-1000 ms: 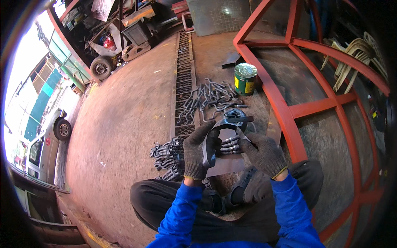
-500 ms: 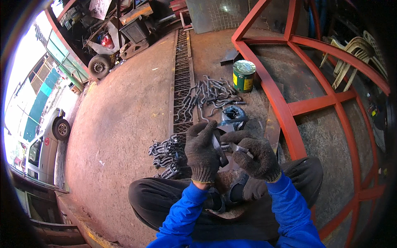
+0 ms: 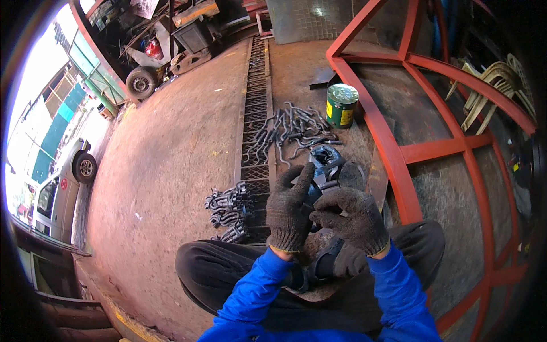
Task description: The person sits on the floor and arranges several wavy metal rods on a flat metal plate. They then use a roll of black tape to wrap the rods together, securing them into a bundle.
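Observation:
Both my hands wear dark knitted gloves and meet in front of my crossed legs. My left hand (image 3: 286, 212) is closed with its index finger raised; what it grips is hidden behind the fingers. Beside it, my right hand (image 3: 354, 221) is curled in a pinch, and anything in its fingers is too hidden to name. Just beyond the hands lies a dark coil wrapped in bluish plastic (image 3: 325, 156). Farther off, loose bent metal rods (image 3: 290, 130) lie in a heap. Left of my hands sits a stack of hooked bolts (image 3: 229, 206), bunched together.
A green tin (image 3: 342, 106) with a yellow label stands beyond the coil. On the right lies a large red steel frame (image 3: 393, 165). A metal grating (image 3: 254, 108) runs along the floor. Pale plastic chairs (image 3: 493, 85) stand far right; a parked vehicle (image 3: 62, 188) is at the left.
Half a second ago a dark curved band showed in my left hand and a small metal piece in my right; neither shows clearly now. My left index finger has risen.

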### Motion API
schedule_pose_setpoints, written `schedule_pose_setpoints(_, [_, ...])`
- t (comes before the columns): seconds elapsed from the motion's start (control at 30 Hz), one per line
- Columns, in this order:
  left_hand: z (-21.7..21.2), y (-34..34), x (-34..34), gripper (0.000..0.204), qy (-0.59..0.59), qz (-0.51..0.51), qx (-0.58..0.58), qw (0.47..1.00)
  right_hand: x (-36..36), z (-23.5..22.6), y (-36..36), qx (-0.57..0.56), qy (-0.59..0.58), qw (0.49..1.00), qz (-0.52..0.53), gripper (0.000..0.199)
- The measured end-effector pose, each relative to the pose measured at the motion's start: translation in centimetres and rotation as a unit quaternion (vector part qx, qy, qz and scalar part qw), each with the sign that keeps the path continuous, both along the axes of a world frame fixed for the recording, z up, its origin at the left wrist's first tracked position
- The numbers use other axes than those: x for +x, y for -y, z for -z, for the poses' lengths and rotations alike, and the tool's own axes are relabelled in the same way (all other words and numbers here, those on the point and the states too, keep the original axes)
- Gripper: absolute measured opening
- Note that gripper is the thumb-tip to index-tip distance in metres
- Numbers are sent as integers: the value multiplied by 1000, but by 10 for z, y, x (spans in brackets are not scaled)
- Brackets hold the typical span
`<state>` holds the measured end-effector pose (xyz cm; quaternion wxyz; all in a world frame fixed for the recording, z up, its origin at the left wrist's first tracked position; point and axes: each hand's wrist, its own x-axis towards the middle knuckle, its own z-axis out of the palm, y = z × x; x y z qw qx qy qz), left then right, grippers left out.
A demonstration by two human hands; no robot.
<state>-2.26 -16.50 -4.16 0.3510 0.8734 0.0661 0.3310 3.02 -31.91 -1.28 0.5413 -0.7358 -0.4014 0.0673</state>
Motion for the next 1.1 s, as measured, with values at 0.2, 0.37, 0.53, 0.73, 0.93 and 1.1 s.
schedule_pose_setpoints(0.2, [-3,-7,4,49,-11,85,-50,995,-1,-4,-1,-38,114,991,63,20])
schedule_pose_setpoints(0.37, [-9,-14,6,49,-22,137,-24,990,-2,-3,-3,-52,151,981,107,20])
schedule_pose_setpoints(0.53, [-14,-6,2,48,-86,182,-284,937,6,-7,6,-18,2,1000,20,19])
schedule_pose_setpoints(0.73, [-12,-23,2,40,-130,266,-398,868,13,-4,11,8,-38,999,3,19])
schedule_pose_setpoints(0.93, [-22,-19,-2,37,-178,196,-398,879,17,3,6,-29,197,978,60,24])
schedule_pose_setpoints(1.1, [-21,-13,-2,36,-173,189,-457,852,12,6,-1,-12,288,948,136,31])
